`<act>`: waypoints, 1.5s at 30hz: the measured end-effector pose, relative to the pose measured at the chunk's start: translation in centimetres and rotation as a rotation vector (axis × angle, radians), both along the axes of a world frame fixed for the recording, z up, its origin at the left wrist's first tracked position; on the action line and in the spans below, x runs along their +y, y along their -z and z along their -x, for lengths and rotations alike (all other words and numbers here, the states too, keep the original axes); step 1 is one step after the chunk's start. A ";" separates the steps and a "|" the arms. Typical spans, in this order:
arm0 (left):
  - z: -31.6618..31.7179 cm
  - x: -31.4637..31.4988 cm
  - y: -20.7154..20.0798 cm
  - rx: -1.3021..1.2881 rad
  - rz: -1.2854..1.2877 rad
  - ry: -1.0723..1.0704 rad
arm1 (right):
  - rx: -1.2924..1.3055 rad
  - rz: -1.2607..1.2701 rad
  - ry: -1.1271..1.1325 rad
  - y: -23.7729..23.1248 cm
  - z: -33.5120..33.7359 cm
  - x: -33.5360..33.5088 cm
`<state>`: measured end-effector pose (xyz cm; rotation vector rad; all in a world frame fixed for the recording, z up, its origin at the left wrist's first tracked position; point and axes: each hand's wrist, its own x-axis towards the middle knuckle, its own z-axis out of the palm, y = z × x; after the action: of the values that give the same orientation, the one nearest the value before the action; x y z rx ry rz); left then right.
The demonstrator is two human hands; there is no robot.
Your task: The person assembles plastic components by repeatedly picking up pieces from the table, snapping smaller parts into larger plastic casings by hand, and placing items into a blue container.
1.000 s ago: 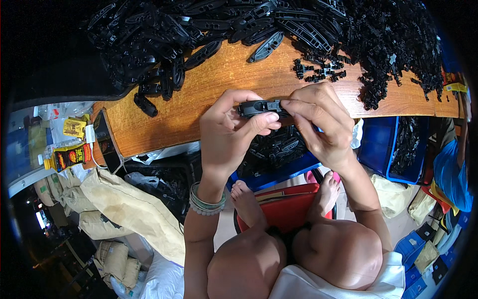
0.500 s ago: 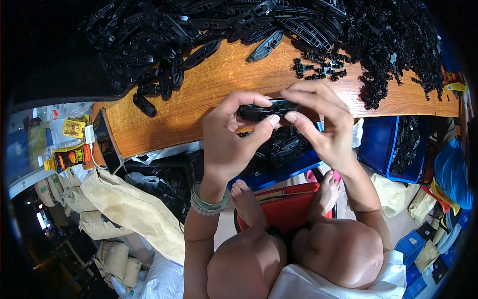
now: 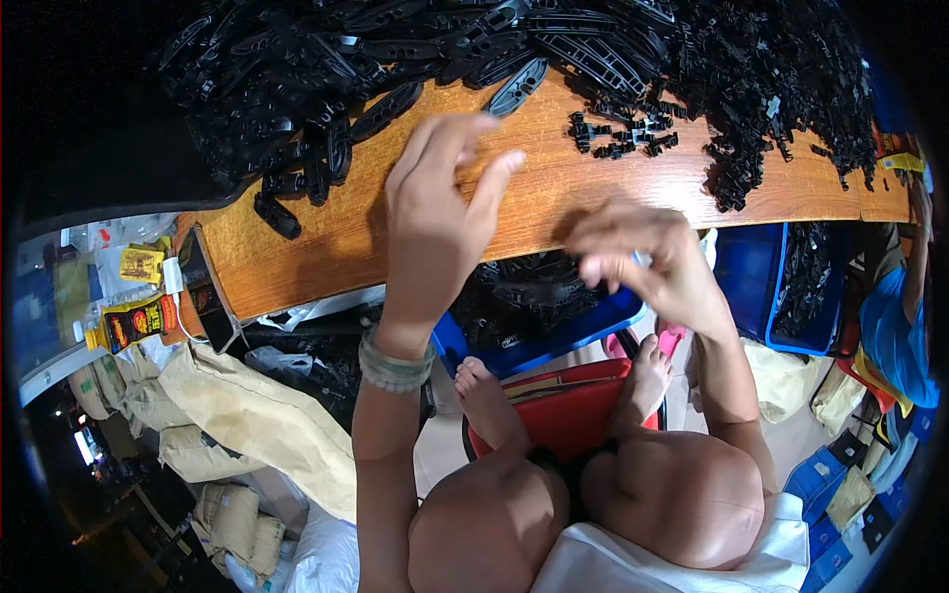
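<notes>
My left hand [image 3: 440, 193] is over the wooden table, its thumb and fingers apart with nothing between them. Just beyond its fingertips lies a long oval black plastic part [image 3: 517, 87] with holes along it. Above the table's near edge is my right hand [image 3: 647, 257], its fingers smeared by motion; whether they hold anything is unclear. Below and between the hands, a blue bin [image 3: 583, 338] holds many black plastic parts [image 3: 534, 292]. Small black clips [image 3: 623, 130] lie loose on the table, farther off than my right hand.
A heap of long black parts [image 3: 395, 44] covers the table's far side, and a pile of small clips [image 3: 766, 99] its right. Another blue bin [image 3: 756, 287] stands at the right. Tan sacks [image 3: 247, 405] lie at the left. A red stool [image 3: 568, 400] is under my legs.
The black oval part that both hands held is out of them. My left hand has moved up toward the heap; my right hand has drawn down and away from it.
</notes>
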<state>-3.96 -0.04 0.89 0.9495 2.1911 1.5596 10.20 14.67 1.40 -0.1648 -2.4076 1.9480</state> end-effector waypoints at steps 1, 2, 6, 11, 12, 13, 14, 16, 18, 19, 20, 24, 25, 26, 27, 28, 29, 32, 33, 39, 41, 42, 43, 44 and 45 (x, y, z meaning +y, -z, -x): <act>0.5 1.0 0.3 0.320 0.046 -0.059 | -0.028 -0.100 0.114 -0.5 0.6 0.2; 1.0 1.9 0.5 0.641 0.091 -0.119 | 0.348 -0.492 0.218 0.7 1.8 1.2; 2.0 4.1 1.7 0.766 0.172 -0.082 | 0.341 -0.788 0.337 0.8 5.4 1.8; 2.3 2.7 2.7 0.765 0.115 -0.096 | 0.362 -0.966 0.351 2.2 6.6 1.4; 1.9 2.3 2.6 0.463 0.051 -0.144 | 0.359 -0.970 0.351 2.3 6.6 1.6; 1.4 1.9 2.5 0.161 -0.012 -0.189 | 0.428 -0.901 0.389 2.5 6.6 1.9; 1.1 1.7 2.3 0.158 -0.015 -0.188 | 0.495 -0.830 0.427 2.5 6.6 2.1; 0.7 0.9 1.5 -0.335 -0.334 -0.171 | 0.538 -0.759 0.441 2.5 6.6 2.0; 0.5 -0.1 1.1 -0.381 -0.326 -0.138 | 0.584 -0.739 0.497 2.9 6.8 2.2; 0.4 -0.3 1.2 -0.423 -0.339 -0.132 | 0.582 -0.737 0.506 2.9 6.9 2.2; 0.3 -0.5 1.3 -0.465 -0.353 -0.126 | 0.582 -0.736 0.505 2.9 7.0 2.1; -0.5 -0.6 0.9 -0.472 -0.324 -0.099 | 0.587 -0.765 0.508 2.7 7.0 2.1; -0.6 -0.7 1.1 -0.454 -0.313 -0.094 | 0.560 -0.754 0.510 2.7 6.9 2.1; -0.7 -0.7 1.2 -0.436 -0.303 -0.089 | 0.561 -0.756 0.510 2.8 6.9 2.3; -0.9 -0.7 1.2 -0.434 -0.302 -0.089 | 0.592 -0.771 0.516 2.9 7.0 2.4; -1.0 -0.7 1.1 -0.423 -0.278 -0.091 | 0.624 -0.786 0.523 2.9 7.0 2.5; -1.1 -0.7 1.1 -0.411 -0.254 -0.093 | 0.625 -0.785 0.524 2.7 6.8 2.5; -1.4 -0.8 1.1 -0.419 -0.283 -0.094 | 0.470 -0.422 0.509 1.9 6.3 1.5; -1.5 -0.7 1.0 -0.420 -0.285 -0.093 | 0.465 -0.135 0.459 1.6 6.0 1.3; -2.2 -0.3 0.1 -0.406 -0.329 -0.005 | 0.343 0.397 0.343 0.8 3.8 0.7; -2.4 -0.4 -0.2 -0.398 -0.320 0.017 | 0.423 0.216 0.325 1.0 3.9 0.7; -2.5 -0.3 -0.2 -0.399 -0.321 0.019 | 0.500 0.029 0.305 1.0 3.9 0.8; -2.5 -0.3 -0.3 -0.395 -0.320 0.035 | 0.468 0.040 0.313 0.8 3.9 0.5; -2.5 -0.3 -0.4 -0.391 -0.319 0.052 | 0.467 0.039 0.314 0.8 3.8 0.5; -2.5 -0.4 -0.4 -0.392 -0.318 0.052 | 0.462 -0.014 0.321 1.1 3.8 0.5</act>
<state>-1.48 -0.39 1.32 0.6972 1.6732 1.9170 6.41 15.19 0.31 -0.0817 -1.9597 1.6140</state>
